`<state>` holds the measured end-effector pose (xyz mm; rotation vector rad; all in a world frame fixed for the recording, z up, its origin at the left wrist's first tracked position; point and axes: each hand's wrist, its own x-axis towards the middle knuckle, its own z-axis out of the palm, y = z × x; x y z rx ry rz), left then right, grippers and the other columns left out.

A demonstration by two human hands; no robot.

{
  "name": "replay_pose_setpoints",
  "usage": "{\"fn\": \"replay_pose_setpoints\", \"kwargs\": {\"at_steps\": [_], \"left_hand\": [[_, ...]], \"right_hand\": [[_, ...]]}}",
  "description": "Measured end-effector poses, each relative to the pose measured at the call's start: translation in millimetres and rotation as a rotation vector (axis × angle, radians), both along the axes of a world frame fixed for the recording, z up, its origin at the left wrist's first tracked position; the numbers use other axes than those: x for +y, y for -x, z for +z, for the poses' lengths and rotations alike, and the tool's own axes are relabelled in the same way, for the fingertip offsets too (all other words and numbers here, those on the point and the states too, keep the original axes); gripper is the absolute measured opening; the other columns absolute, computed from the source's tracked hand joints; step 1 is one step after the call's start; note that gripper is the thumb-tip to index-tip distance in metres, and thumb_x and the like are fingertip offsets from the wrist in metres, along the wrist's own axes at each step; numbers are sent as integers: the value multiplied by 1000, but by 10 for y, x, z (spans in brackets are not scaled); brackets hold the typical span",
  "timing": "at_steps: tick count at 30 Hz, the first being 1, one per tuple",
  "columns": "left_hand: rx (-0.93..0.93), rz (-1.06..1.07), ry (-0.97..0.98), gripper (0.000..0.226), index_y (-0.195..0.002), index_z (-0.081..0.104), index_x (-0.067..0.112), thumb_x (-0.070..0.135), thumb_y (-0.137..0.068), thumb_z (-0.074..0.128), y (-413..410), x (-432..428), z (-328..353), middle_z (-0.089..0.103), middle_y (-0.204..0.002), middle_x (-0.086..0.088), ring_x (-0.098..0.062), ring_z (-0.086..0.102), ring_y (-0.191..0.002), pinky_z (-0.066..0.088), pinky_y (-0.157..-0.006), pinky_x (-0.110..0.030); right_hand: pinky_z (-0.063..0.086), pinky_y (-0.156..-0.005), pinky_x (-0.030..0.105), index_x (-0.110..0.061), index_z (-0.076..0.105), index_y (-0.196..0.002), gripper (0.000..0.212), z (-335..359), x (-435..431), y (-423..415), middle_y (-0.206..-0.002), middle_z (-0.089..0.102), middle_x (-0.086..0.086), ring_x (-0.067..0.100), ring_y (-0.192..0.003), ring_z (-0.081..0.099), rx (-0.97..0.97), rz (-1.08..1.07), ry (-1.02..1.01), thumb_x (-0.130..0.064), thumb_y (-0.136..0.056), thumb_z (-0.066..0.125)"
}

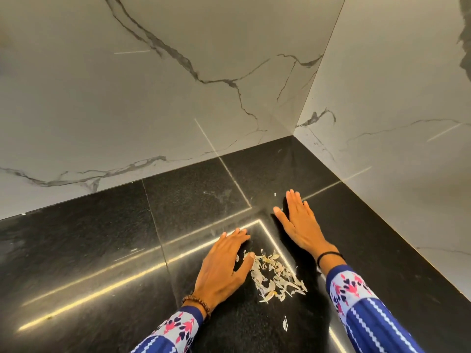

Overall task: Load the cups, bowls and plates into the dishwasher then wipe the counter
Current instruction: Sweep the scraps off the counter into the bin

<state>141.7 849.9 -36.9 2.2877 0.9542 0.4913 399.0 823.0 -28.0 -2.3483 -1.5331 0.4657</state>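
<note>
- Nearest you, your two blue patterned sleeves come in from the bottom edge, the left sleeve (175, 329) and the right sleeve (356, 301), over the black counter (102, 250).
- One loose pale scrap (285, 323) lies on the counter between the sleeves.
- A brown bead bracelet (201, 303) sits on your left wrist, and a thin black band (328, 256) on your right wrist.
- A small pile of pale, dry peelings (276, 276) lies on the counter between your hands.
- Your left hand (224, 261) is palm down just left of the pile, fingers relaxed and slightly bent, holding nothing; its thumb reaches the pile's edge.
- Your right hand (299, 225) lies farther away and to the right, flat with fingers straight, gripping nothing.
- A tiny white speck (275, 194) sits just beyond your right fingertips.
- Bright strip-light reflections streak the glossy counter.
- Farthest off, the counter ends in a corner where the veined marble back wall (153, 98) meets the right wall (395, 123).
</note>
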Motion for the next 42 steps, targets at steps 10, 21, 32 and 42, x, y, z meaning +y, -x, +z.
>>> {"fn": "replay_pose_setpoints", "kwargs": {"at_steps": [10, 21, 32, 42], "left_hand": [[8, 8, -22, 53, -144, 40, 34, 56, -97, 35, -23, 1, -7, 38, -152, 14, 7, 23, -142, 8, -122, -21], [17, -39, 22, 47, -145, 41, 30, 45, -100, 42, 44, -63, 126, 39, -153, 8, -4, 25, -144, 7, -116, -18], [99, -228, 94, 51, -147, 30, 43, 57, -99, 35, 231, -317, 130, 31, -157, 13, -9, 22, -146, 22, -118, -33], [65, -250, 134, 49, -144, 30, 51, 57, -96, 41, 548, -773, 110, 32, -154, 20, -4, 21, -145, 22, -117, -30]], "right_hand": [[0, -126, 32, -19, 13, -159, 64, -3, -53, 277, -166, 4, -8, 1, -151, -5, -53, 284, -57, -53, -105, 24], [2, -126, 31, -28, 11, -159, 62, 44, -1082, 951, -166, 2, -12, -2, -151, -4, 14, 370, -43, -55, -105, 25], [8, -124, 29, -32, 14, -158, 60, 125, -1481, 1092, -162, 7, -19, -9, -148, 1, 197, 56, -125, -44, -105, 39], [6, -126, 32, -29, 14, -159, 67, 44, -1742, 1478, -165, 8, -15, -5, -150, 0, 106, 215, -127, -58, -100, 27]]}}
